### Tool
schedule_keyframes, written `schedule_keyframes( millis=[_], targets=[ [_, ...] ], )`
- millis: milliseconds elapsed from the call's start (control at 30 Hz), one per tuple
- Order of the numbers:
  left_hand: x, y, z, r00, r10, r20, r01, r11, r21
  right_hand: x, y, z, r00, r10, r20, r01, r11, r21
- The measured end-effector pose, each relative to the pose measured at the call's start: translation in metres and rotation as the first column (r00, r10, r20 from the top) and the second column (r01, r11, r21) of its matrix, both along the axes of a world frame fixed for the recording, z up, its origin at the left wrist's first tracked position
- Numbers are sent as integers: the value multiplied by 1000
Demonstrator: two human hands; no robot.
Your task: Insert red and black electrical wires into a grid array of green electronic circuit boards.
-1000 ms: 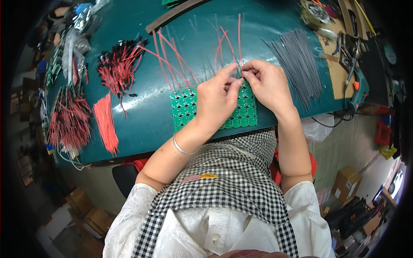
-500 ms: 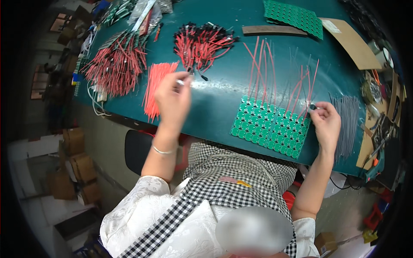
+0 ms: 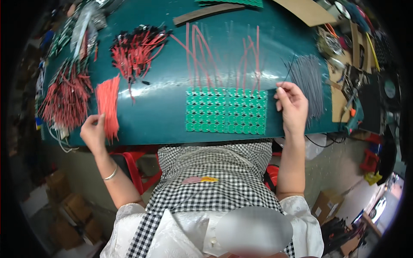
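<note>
My left hand (image 3: 93, 132) is closed in a pinch at the left edge of a bundle of cut red wires (image 3: 108, 105); whatever lies between its fingertips is hidden. On the right, my right hand (image 3: 293, 106) pinches a thin dark wire (image 3: 290, 71) that slants up from the fingertips. It hovers between a stack of grey wires (image 3: 310, 86) and a green circuit-board panel (image 3: 226, 112) of small round boards. Several red wires (image 3: 195, 56) and some thin dark ones stand out from the panel's far edge.
Black-ended red leads (image 3: 137, 51) lie in a pile beyond the red bundle. Farther left is a larger heap of red-and-green wired pieces (image 3: 66, 96). A dark bar (image 3: 208, 13) and more green panels (image 3: 234, 2) lie at the back. Cardboard (image 3: 307, 12) and tools crowd the right.
My left hand has moved left and nearer, from the black-ended leads to the red bundle. My right hand has left the panel's corner and now holds a dark wire beside the grey stack. The view has shifted.
</note>
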State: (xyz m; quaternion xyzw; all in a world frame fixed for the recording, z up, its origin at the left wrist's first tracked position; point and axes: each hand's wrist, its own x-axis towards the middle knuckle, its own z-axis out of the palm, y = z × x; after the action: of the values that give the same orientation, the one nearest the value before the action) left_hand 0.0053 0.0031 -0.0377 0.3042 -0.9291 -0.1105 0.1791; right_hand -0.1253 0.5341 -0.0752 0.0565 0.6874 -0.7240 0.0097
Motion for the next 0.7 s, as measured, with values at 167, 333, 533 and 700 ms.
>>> schedule_keyframes(
  millis=[167,333,533,700],
  targets=[
    [-12,5,14,998,37,60,-36,999,-6,3,-4,-1,999,43,-30,-42,999,25],
    [-14,11,15,999,34,-36,-32,998,56,8,-11,0,998,23,-55,-18,996,89],
    [-47,112,42,822,-49,-568,431,705,563,8,-10,0,997,1,-83,11,990,143],
    [-73,251,44,780,-341,-524,586,107,803,9,-9,-4,997,-18,-80,29,989,143]
  ],
)
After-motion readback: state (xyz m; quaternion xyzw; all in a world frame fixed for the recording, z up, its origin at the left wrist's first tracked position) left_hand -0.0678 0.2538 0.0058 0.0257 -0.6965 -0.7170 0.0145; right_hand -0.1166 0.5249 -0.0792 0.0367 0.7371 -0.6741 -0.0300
